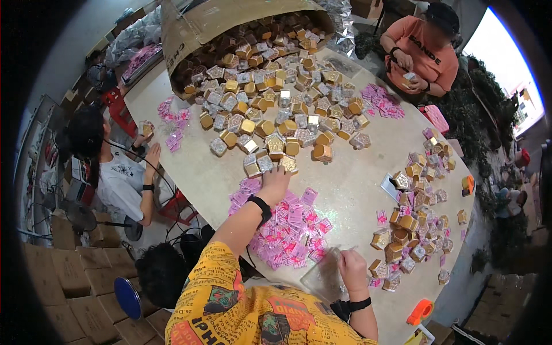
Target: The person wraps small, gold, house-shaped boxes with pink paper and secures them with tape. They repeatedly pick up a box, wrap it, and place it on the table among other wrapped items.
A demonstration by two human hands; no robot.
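My left hand (276, 183) reaches out to the near edge of a large heap of small gold pentagonal boxes (276, 144). Its fingers are stretched apart and touch a gold box with a patterned lid (288, 165). Beneath my left wrist spreads a pile of small pink printed cards (282, 233). My right hand (352, 269) is closed near the table's front edge, its fingertips pressed together; what they hold, if anything, is too small to make out. Beside it lies a clear plastic piece, like a bag or sheet (324, 277).
A big cardboard carton (198, 26) lies tipped at the back, spilling boxes. More boxes mixed with pink cards (411, 230) cover the right side. An orange tape dispenser (421, 311) sits near right. Co-workers (422, 49) (123, 172) are at the table's far right and left.
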